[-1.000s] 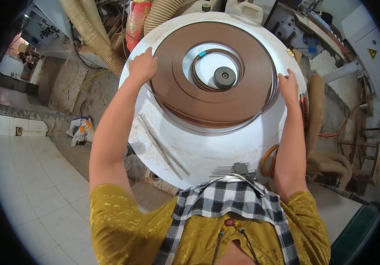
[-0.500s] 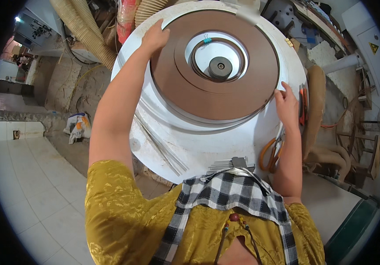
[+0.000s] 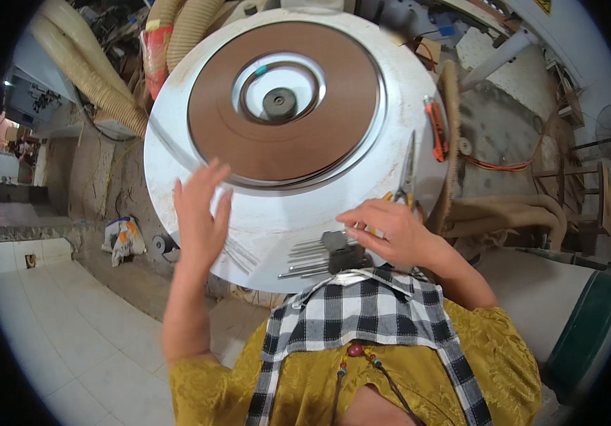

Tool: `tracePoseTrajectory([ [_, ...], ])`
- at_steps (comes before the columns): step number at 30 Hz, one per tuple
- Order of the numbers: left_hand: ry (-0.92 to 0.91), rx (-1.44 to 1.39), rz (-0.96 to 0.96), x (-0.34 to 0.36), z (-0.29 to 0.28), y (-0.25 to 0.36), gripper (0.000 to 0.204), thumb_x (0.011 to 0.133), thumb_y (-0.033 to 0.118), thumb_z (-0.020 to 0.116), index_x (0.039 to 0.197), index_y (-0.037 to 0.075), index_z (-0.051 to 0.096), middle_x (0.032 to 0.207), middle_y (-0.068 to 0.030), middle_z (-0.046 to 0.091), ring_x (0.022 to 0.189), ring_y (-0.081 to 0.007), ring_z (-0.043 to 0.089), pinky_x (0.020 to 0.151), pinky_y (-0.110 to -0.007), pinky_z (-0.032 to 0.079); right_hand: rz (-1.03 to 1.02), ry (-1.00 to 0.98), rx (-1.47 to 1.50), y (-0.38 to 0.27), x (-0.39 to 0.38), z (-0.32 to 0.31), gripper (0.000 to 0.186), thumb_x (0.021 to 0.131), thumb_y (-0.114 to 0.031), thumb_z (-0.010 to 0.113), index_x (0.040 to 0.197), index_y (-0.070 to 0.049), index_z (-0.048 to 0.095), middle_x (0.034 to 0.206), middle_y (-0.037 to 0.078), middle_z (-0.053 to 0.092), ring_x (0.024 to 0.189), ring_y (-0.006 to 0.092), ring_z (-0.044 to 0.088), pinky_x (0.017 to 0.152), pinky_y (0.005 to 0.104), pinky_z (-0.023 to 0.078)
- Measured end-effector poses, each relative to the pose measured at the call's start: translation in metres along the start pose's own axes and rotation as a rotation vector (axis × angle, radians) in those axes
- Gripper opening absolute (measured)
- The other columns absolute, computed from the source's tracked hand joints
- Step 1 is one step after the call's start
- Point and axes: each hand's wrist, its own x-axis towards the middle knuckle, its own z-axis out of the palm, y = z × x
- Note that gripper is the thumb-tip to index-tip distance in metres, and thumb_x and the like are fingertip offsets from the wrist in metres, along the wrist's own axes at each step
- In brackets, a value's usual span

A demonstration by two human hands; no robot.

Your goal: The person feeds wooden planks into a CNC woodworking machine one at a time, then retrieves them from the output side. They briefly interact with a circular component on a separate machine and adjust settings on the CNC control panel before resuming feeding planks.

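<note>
Right hand [image 3: 387,227] now off brown coil [image 3: 277,150]

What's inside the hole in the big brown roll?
Inside the brown roll are a thinner dark ring with a teal clip, a round dark piece and some white surface. Whatever lies under that piece and the roll is covered.

The brown coil [image 3: 284,150] looks smooth and matt on my feed, the white counter [image 3: 410,89] smooth with rough, dusty smears. I see a dull metal shine on the rods [image 3: 308,256] and a matt finish on their black holder [image 3: 342,250]. The mustard shirt [image 3: 493,355] is glossy cloth, the checked apron [image 3: 355,312] matt cloth.
</note>
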Motion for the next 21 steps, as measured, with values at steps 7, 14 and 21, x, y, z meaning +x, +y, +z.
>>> tracePoseTrajectory([
  [7,0.008,-0.243,0.002,-0.057,0.056,0.088,0.031,0.085,0.011,0.058,0.115,0.014,0.059,0.126,-0.0075,0.053,0.122,-0.0278,0.044,0.107,-0.051,0.018,0.255,0.22,0.222,-0.015,-0.123,-0.052,0.022,0.087,-0.008,0.057,0.107,-0.001,0.062,0.087,0.009,0.065,0.08,0.0157,0.063,0.071,0.028,0.048],
  [14,0.071,-0.539,0.33,-0.046,0.084,0.199,0.032,0.083,0.0,0.055,0.115,0.004,0.057,0.122,-0.0159,0.055,0.116,-0.0301,0.051,0.105,-0.046,0.028,0.751,0.859,0.481,0.044,-0.289,-0.041,0.026,0.092,-0.015,0.052,0.111,0.002,0.058,0.09,0.007,0.064,0.075,0.0108,0.059,0.069,0.0249,0.049],
  [21,-0.549,-1.217,0.105,-0.056,0.13,0.317,0.034,0.087,0.001,0.052,0.121,0.002,0.053,0.125,-0.0115,0.054,0.112,-0.0193,0.052,0.095,-0.03,0.04,0.993,1.091,0.638,0.149,-0.437,-0.044,0.028,0.091,-0.014,0.053,0.115,0.001,0.056,0.09,0.008,0.064,0.068,0.0112,0.059,0.063,0.0244,0.049],
])
